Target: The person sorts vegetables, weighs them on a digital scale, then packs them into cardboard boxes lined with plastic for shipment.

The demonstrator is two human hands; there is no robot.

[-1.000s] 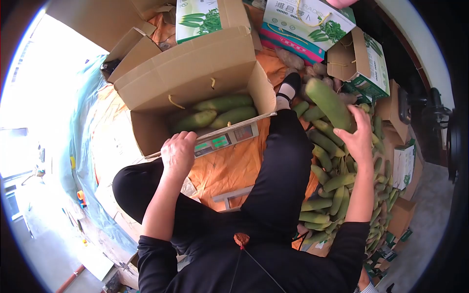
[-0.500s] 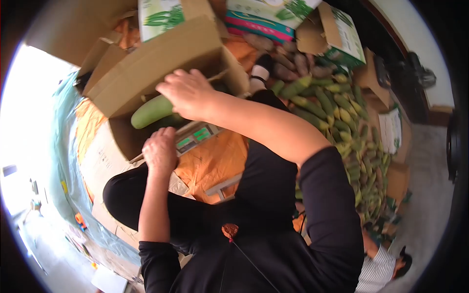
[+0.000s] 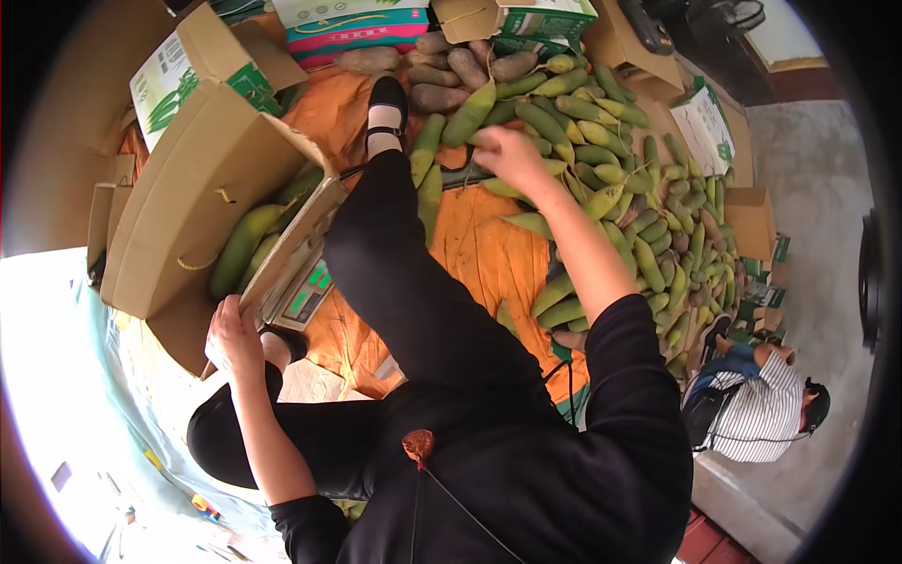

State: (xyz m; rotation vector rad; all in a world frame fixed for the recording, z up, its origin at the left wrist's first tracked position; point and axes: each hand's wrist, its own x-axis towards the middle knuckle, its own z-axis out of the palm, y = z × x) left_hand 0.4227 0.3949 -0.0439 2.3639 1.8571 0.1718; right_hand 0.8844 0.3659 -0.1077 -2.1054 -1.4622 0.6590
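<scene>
My left hand (image 3: 235,338) is closed on the near edge of an open cardboard box (image 3: 174,202) at the left. Inside the box lie a few green radishes (image 3: 246,242), partly hidden by its wall. A scale with a green lit display (image 3: 307,289) shows beside the box's near side. My right hand (image 3: 515,162) is over the left part of a big heap of green radishes (image 3: 601,155), its fingers apart and nothing visibly held. Just beyond its fingertips lies a large green radish (image 3: 470,115).
Purplish roots (image 3: 467,68) lie at the back by printed cartons (image 3: 357,33). An orange sheet (image 3: 489,240) covers the floor between my legs and the heap. Another person in a striped shirt (image 3: 766,409) is at the lower right.
My right hand has let go of a green radish in the box and moved right to the heap. My left hand has moved down and left to the box edge. The view has turned right.
</scene>
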